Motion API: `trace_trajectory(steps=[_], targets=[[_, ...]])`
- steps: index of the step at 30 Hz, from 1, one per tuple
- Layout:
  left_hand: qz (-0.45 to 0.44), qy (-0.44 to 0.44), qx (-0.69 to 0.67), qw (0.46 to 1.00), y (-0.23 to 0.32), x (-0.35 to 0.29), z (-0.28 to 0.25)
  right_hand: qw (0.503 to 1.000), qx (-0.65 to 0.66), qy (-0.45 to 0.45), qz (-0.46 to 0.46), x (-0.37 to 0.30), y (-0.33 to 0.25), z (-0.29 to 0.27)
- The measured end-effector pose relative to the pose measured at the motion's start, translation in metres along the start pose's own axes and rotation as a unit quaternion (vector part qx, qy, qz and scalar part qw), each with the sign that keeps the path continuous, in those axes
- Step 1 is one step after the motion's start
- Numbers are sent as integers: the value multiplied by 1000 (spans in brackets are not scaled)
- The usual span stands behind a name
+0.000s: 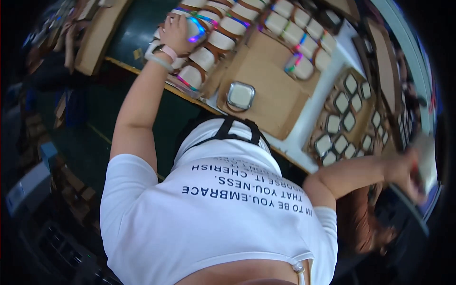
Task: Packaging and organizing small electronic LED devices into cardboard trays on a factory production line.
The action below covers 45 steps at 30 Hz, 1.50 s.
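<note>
My left hand (175, 34) reaches to the back left, fingers curled on a white rounded-square device (194, 29) whose rim glows blue and violet. It is among rows of similar pale devices (203, 59) set between brown cardboard dividers, some lit in several colours. My right hand (404, 172) is stretched out to the far right, smeared by motion. Its fingers close around a pale, rounded object (425, 159) too blurred to name. In front of me a single silver-rimmed square device (241, 95) lies in a shallow cardboard tray (270, 107).
More pale devices (304, 45) fill the tray's far end. To the right, a cardboard box (363, 102) holds several silver-rimmed units. A dark green surface (137, 28) lies left of the rows. Another person's arm (365, 221) shows at the lower right.
</note>
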State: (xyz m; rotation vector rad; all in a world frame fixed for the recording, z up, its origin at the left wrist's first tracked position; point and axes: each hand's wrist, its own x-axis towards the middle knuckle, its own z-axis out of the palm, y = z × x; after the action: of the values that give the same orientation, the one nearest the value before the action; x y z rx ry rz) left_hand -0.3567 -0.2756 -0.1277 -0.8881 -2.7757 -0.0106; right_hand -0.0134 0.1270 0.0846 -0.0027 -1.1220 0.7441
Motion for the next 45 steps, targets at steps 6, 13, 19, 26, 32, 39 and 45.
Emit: trace_trajectory(steps=[6, 13, 19, 26, 32, 39, 45], targets=[[72, 47, -61, 994, -13, 10, 40, 989, -25, 69, 129, -21, -84, -28], [-109, 231, -326, 911, -29, 24, -68, 918, -381, -97, -48, -16, -166, -25], [-39, 209, -593, 777, 24, -1, -119, 830, -260, -354, 344, -206, -64, -41], [176, -112, -520, 828, 195, -91, -21, 667, -453, -378, 455, -325, -31, -95], [277, -96, -395, 871, 223, -94, 40, 603, -487, -524, 353, -314, -37, -100], [373, -133, -268, 878, 230, -117, 49, 544, -395, -707, 217, -319, -42, -106], [368, -153, -246, 884, 229, -120, 45, 571, -324, -723, 214, -314, -32, -119]])
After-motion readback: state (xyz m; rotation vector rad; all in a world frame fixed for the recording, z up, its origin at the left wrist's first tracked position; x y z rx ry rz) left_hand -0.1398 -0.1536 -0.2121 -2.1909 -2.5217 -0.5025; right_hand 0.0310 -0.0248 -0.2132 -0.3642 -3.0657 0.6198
